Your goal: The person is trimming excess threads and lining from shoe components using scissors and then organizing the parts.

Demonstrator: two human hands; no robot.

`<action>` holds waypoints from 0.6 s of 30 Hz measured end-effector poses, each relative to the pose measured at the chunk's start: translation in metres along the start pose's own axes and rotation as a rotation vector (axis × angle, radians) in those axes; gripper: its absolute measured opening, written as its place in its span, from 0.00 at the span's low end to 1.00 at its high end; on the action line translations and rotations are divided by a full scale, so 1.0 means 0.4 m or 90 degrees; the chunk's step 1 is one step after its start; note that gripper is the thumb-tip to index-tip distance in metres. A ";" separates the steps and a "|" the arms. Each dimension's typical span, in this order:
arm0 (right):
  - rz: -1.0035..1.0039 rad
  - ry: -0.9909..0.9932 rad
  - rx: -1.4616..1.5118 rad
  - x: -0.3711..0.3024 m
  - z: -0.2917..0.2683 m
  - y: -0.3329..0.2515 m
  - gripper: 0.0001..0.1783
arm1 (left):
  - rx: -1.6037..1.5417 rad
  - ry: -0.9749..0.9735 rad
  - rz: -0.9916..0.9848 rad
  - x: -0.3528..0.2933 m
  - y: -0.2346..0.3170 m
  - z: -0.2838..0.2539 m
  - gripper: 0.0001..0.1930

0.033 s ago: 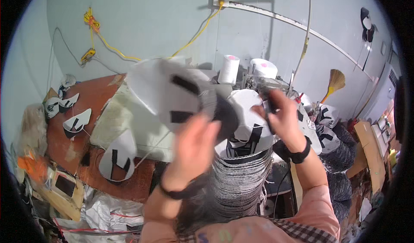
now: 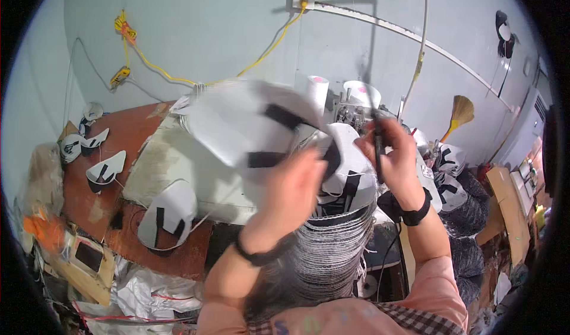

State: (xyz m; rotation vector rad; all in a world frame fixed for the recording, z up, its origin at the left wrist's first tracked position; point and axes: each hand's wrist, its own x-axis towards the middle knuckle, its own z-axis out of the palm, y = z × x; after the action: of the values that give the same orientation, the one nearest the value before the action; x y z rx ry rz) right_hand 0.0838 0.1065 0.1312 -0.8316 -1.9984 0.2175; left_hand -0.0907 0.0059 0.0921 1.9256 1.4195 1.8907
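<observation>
My left hand [image 2: 294,189] is closed on a white fabric piece [image 2: 231,127] with black strips, shaped like a shoe upper and smeared by motion. It is held up above the pale work surface [image 2: 154,157]. In my right hand [image 2: 396,157] is a thin dark tool [image 2: 378,136] with a long narrow end pointing up; its kind is unclear. Between my forearms rises a tall stack of similar pieces [image 2: 329,249], their stitched edges layered. Another white piece [image 2: 350,148] lies at the top of that stack, partly behind my left hand.
Behind the hands is a sewing machine [image 2: 350,114], with white thread cones [image 2: 361,92] beside it. More white pieces [image 2: 169,213] lie on the brown board [image 2: 148,115] at left. Bundled pieces [image 2: 466,216] stand at right near a yellow broom [image 2: 460,115]. A yellow cord [image 2: 270,50] runs along the wall.
The white fabric piece has shifted and turned in my left hand, which moved slightly right. The dark tool in my right hand now points upward.
</observation>
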 end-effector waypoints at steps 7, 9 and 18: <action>-0.155 -0.323 -0.076 -0.036 0.124 0.082 0.17 | 0.065 -0.434 0.000 -0.128 -0.033 0.023 0.28; -0.142 -0.337 -0.127 -0.047 0.125 0.123 0.18 | 0.261 -0.269 0.001 -0.147 -0.106 -0.086 0.32; -0.328 -0.322 -0.161 -0.028 0.165 0.031 0.32 | 0.356 -0.026 -0.270 -0.357 0.038 -0.437 0.12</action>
State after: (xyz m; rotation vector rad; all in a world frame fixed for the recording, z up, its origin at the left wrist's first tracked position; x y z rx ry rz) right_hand 0.0394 0.1200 0.0813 -0.4028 -2.6827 -0.1423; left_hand -0.1981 -0.1851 0.0362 1.6269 2.3007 1.3498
